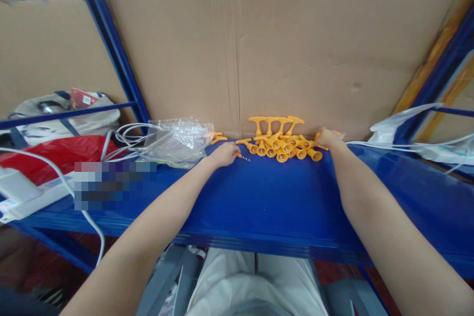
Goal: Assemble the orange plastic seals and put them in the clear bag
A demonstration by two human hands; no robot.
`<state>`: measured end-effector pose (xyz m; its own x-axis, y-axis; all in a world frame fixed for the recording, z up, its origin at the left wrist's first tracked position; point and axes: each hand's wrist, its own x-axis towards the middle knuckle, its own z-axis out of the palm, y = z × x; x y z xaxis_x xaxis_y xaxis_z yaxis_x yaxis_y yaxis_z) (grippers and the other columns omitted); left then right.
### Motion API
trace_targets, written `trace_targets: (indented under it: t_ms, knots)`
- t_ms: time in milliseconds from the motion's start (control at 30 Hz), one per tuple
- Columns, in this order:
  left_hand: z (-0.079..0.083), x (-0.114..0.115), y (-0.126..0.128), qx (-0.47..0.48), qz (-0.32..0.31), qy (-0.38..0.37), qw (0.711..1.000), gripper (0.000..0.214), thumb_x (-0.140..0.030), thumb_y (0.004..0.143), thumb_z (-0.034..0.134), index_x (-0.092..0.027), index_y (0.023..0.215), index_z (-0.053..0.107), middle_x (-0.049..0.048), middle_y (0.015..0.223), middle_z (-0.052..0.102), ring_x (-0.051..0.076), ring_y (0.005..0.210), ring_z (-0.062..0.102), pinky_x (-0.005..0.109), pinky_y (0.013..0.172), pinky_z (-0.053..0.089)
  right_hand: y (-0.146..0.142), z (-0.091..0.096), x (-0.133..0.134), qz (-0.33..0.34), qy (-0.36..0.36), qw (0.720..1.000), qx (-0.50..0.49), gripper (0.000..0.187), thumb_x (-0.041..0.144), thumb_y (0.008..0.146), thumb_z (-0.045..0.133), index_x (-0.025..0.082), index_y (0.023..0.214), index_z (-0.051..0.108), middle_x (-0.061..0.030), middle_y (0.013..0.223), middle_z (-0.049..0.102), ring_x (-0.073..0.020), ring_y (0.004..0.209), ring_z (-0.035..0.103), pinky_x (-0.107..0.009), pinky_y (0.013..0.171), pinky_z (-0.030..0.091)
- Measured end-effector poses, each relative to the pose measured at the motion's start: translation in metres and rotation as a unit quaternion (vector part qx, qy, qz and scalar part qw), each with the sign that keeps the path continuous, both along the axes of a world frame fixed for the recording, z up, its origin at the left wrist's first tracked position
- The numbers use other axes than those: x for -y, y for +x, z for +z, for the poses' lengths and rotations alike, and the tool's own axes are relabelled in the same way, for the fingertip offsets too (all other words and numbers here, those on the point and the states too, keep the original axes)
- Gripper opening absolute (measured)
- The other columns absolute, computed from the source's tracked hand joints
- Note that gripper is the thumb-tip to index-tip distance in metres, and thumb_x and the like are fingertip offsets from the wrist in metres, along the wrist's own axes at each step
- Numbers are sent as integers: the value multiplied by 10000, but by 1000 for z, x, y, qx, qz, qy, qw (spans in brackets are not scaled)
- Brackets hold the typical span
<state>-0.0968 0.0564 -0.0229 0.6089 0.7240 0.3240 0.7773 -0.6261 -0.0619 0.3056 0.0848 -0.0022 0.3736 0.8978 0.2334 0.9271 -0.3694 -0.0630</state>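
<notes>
My left hand (224,154) is closed on a corkscrew (242,157) with an orange-yellow handle, its bare metal spiral pointing right just above the blue shelf top. To the right of that lies a pile of yellow corkscrews (285,148), several of their bell-shaped ends facing me with metal tips inside. Behind the pile, several T-shaped handles (277,121) stand upright in a row against the cardboard. At the pile's right end, my right hand (331,137) has its fingers bent around a yellow corkscrew part (317,136), which is mostly hidden.
Clear plastic bags (181,140) lie left of my left hand, with a few orange pieces (219,138) beside them. White cables (126,133), a red bag (62,155) and a canvas bag (96,121) are farther left. Cardboard (314,49) walls the back of the blue shelf (266,202).
</notes>
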Motion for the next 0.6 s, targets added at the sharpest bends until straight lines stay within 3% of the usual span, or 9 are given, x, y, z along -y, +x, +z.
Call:
trace_targets:
  t_ms: [267,467,600]
  knots:
    - [3,4,2,-18,5,0,1000,315,-90,818,521,-183,979,775,86,1047,760,226,1027,699,333,969,544,-8,1,12,0,73,997,-14,337,216,864,528,136,1172,642,-198,1128,701,-357,1138,619,-674,1045,323]
    - [2,3,2,-23,9,6,1000,327,-87,829,512,-175,1008,771,87,1069,762,230,1056,692,342,1001,522,-11,42,36,3,108,993,-46,359,207,923,477,70,1223,619,-274,1218,664,-371,1213,580,-648,1066,309]
    - [2,3,3,-17,8,1,1000,321,-95,825,522,-179,1006,772,89,1068,762,236,1036,698,349,984,527,0,64,47,-13,72,997,-24,285,193,896,552,64,1112,685,-289,1231,658,-393,1212,594,-649,1047,350]
